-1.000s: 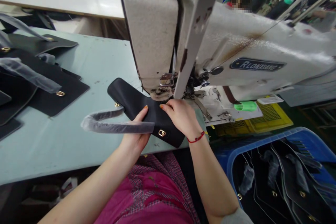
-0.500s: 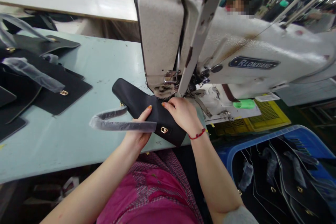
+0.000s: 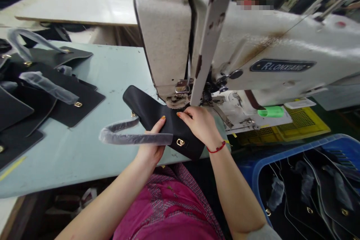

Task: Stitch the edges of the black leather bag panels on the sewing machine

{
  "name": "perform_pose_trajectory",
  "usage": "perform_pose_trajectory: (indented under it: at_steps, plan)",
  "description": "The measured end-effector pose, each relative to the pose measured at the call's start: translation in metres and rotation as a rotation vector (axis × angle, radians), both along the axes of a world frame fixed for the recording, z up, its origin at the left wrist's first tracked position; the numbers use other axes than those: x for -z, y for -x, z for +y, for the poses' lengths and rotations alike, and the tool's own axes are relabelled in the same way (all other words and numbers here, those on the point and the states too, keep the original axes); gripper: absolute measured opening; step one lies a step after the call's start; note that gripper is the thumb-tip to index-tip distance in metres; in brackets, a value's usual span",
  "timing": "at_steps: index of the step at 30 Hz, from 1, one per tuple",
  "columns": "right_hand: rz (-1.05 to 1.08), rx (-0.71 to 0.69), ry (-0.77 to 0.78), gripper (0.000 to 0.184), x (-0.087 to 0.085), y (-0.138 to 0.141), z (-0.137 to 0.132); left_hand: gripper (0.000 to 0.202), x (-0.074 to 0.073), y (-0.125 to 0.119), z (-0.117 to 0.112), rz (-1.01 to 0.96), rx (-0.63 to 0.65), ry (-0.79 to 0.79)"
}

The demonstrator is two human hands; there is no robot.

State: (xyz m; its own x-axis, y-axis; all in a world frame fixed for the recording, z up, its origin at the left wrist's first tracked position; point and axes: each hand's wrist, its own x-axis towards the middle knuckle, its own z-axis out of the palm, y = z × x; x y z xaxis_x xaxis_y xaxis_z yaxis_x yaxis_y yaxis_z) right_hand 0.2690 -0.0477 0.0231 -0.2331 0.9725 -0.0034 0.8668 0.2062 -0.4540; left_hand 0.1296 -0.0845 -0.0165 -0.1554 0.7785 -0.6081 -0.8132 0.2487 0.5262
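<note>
One black bag piece (image 3: 149, 104) lies on the surface (image 3: 115, 75), far edge under the sewing machine (image 3: 168, 45); left hand (image 3: 151, 152), fingers clamped on its near edge; right hand (image 3: 201, 124), fingers bunched on top, pinch indeterminable; step, apparently stitching; next move likely calls for steady, aligned feeding.

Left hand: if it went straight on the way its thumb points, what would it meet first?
The left hand would probably meet the low end of the sewing machine's head, past the black piece it holds; height is hard to judge here.
</note>
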Motion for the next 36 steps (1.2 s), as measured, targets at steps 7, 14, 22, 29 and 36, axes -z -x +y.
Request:
perform_pose_trajectory:
  at_steps: [7, 14, 22, 29, 36]
  plan:
    - [0.016, 0.015, -0.013, 0.033, 0.004, 0.000, 0.000, 0.023, 0.002, 0.000, 0.000, 0.026, -0.023, 0.018]
    - [0.042, 0.020, 0.041, 0.031, 0.001, 0.000, -0.001, 0.023, 0.001, 0.002, 0.003, 0.072, -0.025, 0.017]
    - [0.154, 0.005, 0.082, 0.028, 0.004, -0.002, -0.004, 0.021, -0.001, 0.013, 0.010, 0.127, 0.043, 0.001]
    - [0.390, -0.023, 0.080, 0.028, 0.021, 0.000, -0.008, 0.024, 0.006, 0.040, 0.030, 0.221, 0.227, 0.010]
    - [0.670, 0.049, 0.081, 0.034, 0.044, 0.013, -0.020, 0.046, 0.001, 0.068, 0.059, 0.338, 0.495, -0.094]
